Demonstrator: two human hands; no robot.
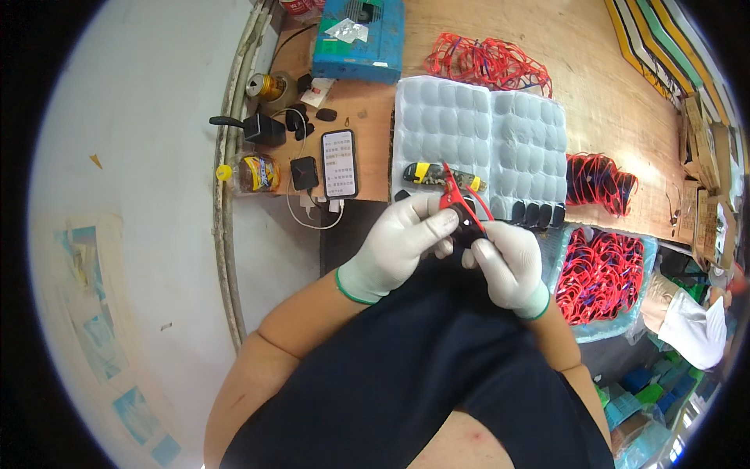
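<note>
In front of my body, both gloved hands work on one pair of red-framed sunglasses [455,197] with dark lenses. My left hand [398,242] pinches the frame between thumb and fingers. Gripped in my right hand [509,266] is the other side, by a dark lens. The fingers partly cover the frame. Just beyond them lies a yellow, black and camouflage-patterned tool [434,173], its kind unclear, on a pale moulded tray [489,109] with rows of cups. Several dark lenses [539,214] sit along the tray's near right edge.
Right of the tray are a stack of red frames [600,184] and a blue-lined bin [582,334] full of them. More red frames [491,62] lie behind. A phone [339,164], bottle [256,173] and blue box [358,51] stand left. A person in white [694,328] is at far right.
</note>
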